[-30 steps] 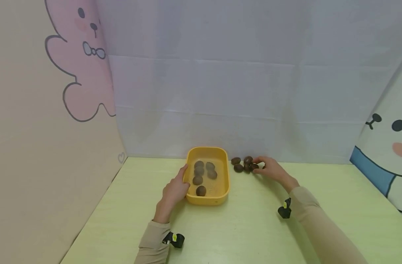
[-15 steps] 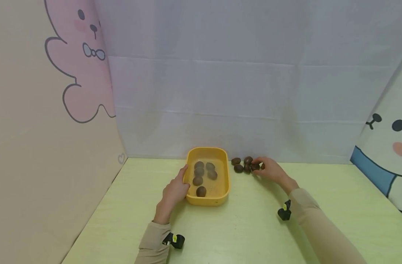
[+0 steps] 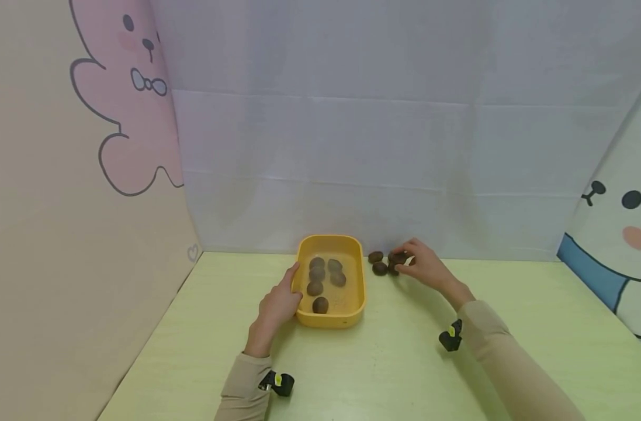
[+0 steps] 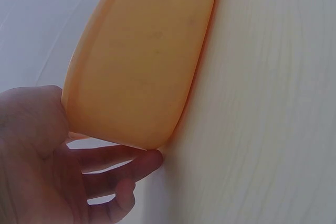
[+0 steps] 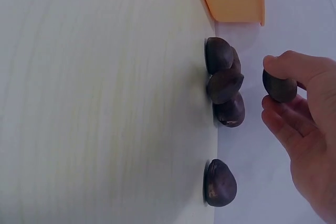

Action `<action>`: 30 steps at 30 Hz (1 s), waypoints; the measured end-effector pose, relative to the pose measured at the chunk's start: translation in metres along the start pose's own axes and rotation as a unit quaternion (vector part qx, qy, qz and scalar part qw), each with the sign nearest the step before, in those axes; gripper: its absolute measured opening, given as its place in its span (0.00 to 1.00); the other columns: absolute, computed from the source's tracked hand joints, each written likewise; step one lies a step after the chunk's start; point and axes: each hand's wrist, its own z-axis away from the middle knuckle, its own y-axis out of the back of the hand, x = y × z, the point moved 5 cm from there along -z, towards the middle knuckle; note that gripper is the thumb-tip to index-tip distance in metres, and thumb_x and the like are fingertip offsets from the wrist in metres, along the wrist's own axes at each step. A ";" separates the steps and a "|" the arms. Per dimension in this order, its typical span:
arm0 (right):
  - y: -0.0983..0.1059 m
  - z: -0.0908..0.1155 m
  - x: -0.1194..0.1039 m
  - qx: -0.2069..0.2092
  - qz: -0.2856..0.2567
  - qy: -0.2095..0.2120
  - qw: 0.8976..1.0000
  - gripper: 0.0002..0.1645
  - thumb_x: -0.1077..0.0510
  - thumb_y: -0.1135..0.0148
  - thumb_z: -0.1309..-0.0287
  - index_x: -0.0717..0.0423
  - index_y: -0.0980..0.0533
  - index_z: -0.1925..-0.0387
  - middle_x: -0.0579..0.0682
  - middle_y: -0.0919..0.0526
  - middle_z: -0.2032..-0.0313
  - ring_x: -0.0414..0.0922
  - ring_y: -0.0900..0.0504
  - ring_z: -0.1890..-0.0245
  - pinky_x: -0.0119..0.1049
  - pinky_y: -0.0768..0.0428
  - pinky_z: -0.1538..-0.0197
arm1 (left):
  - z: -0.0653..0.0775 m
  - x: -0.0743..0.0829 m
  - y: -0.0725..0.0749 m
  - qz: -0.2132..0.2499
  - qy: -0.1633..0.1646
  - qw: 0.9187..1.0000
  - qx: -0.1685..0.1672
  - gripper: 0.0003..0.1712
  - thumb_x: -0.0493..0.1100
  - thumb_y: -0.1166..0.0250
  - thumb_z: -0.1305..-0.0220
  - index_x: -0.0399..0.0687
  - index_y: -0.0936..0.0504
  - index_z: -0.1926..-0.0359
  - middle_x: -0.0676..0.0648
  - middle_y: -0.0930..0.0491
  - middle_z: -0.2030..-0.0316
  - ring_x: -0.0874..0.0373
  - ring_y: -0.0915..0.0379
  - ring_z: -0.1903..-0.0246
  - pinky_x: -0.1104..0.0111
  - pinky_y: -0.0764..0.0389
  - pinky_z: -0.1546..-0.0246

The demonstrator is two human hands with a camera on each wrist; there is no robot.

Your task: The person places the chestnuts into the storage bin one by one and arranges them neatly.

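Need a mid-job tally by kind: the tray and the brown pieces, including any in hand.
Yellow tray: 1
Dark brown nut-like pieces: 12 (6 in the tray, 5 on the table, 1 in the right hand)
Total: 13

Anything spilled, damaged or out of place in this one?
Nothing obviously spilled. A small dark mark interrupts the plain yellow near end of the tray, perhaps dirt; one brown oval lies apart from the cluster.
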 end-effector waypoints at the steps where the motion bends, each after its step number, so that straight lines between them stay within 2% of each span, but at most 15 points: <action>1: 0.000 -0.001 -0.002 0.000 -0.001 0.003 1.000 0.19 0.63 0.29 0.47 0.64 0.20 0.52 0.58 0.24 0.57 0.52 0.20 0.59 0.37 0.22 0.59 | 0.000 0.000 0.000 0.000 0.002 1.000 0.000 0.40 0.43 0.45 0.36 0.65 0.43 0.23 0.38 0.18 0.62 0.52 0.32 0.79 0.63 0.36 0.78; 5: 0.000 -0.004 -0.012 -0.001 0.000 0.015 1.000 0.19 0.63 0.28 0.47 0.63 0.20 0.53 0.59 0.24 0.56 0.52 0.19 0.59 0.41 0.21 0.58 | 0.000 0.001 0.000 0.000 0.002 1.000 -0.002 0.40 0.44 0.45 0.36 0.65 0.44 0.23 0.39 0.19 0.65 0.52 0.33 0.79 0.63 0.36 0.78; 12: -0.001 -0.007 -0.030 0.002 0.003 0.041 0.999 0.20 0.63 0.28 0.48 0.65 0.19 0.52 0.59 0.23 0.56 0.51 0.23 0.59 0.47 0.19 0.56 | 0.000 0.000 0.000 0.002 0.006 1.000 -0.007 0.40 0.44 0.45 0.35 0.66 0.44 0.23 0.40 0.20 0.65 0.52 0.33 0.79 0.64 0.37 0.78; 21: -0.011 -0.012 -0.052 -0.018 -0.031 0.063 0.997 0.22 0.65 0.29 0.47 0.65 0.22 0.49 0.58 0.24 0.55 0.50 0.21 0.60 0.36 0.19 0.59 | 0.001 0.001 0.001 0.005 0.006 1.000 -0.009 0.40 0.44 0.45 0.36 0.66 0.45 0.23 0.41 0.20 0.67 0.52 0.33 0.80 0.64 0.36 0.78; 26: -0.018 -0.014 -0.066 -0.033 -0.059 0.067 0.996 0.25 0.66 0.31 0.46 0.66 0.26 0.46 0.58 0.22 0.53 0.49 0.18 0.58 0.38 0.17 0.57 | 0.001 0.001 0.001 0.006 0.002 1.000 -0.006 0.41 0.44 0.46 0.36 0.65 0.45 0.23 0.40 0.20 0.66 0.52 0.33 0.80 0.64 0.36 0.78; 30: -0.023 -0.016 -0.076 -0.038 -0.068 0.069 0.995 0.23 0.66 0.32 0.44 0.66 0.26 0.46 0.56 0.20 0.55 0.47 0.17 0.60 0.41 0.16 0.57 | 0.000 0.002 0.000 0.007 0.000 1.000 -0.004 0.41 0.44 0.46 0.36 0.65 0.45 0.23 0.40 0.20 0.66 0.53 0.33 0.79 0.64 0.37 0.78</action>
